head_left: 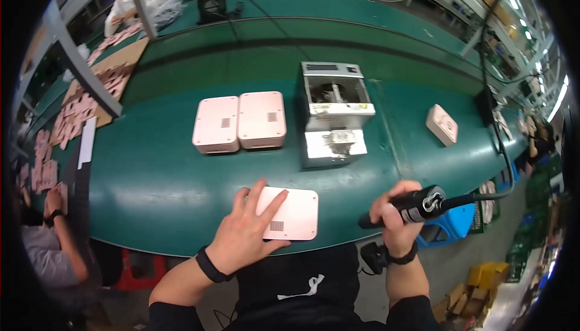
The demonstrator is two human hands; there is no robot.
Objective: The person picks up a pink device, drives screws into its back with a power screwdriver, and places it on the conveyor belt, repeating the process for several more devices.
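A pale pink square case [300, 210] with rounded corners, corner holes and a small slotted vent lies on the green bench at the near edge. My left hand [244, 228] holds it from the left: the thumb is at its near edge, the index finger lies across its top and another finger reaches its far left corner. Off to the right, my right hand [396, 222] is wrapped round a black corded electric screwdriver [423, 205], tilted and apart from the case. Two similar pink cases [215, 122] stand side by side farther back.
A silver screw feeder [335, 113] stands beyond the held case. Farther right is a smaller pink box [443, 124]. The screwdriver's cable [504, 168] hangs along the right. Pink parts cover a board [115, 83] at left, near another person's hand [54, 201].
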